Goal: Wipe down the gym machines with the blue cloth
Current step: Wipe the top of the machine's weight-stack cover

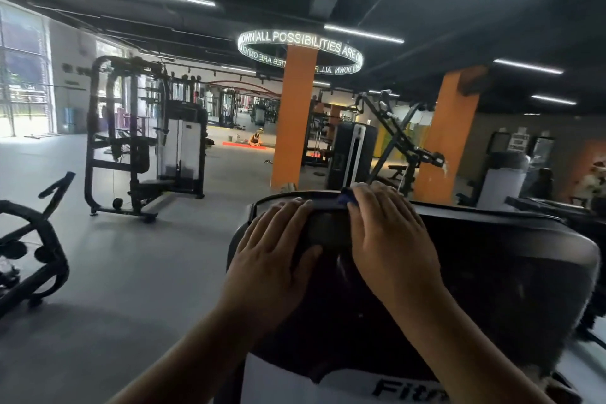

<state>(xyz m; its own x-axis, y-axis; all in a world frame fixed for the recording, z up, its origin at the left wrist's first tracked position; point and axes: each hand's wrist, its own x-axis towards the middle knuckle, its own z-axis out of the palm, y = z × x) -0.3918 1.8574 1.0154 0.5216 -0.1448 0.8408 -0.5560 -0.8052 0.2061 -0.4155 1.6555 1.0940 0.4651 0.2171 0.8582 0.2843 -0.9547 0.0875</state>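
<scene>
White panel [295, 384] lettered "Fitn" lies nearest. Above it is the black machine housing [492, 272]. Left hand [275, 239] rests flat on its top, fingers straight and spread. Right hand [390, 233], fingers straight and together, presses the blue cloth [347, 199] onto the top rim; only a corner shows. Beyond stand an orange pillar [295, 115] and a lit ring sign [300, 43].

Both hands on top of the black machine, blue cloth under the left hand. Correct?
No. The blue cloth sits under the right hand, not the left hand; the head view shows it. Both hands do rest on top of the black machine.
</scene>
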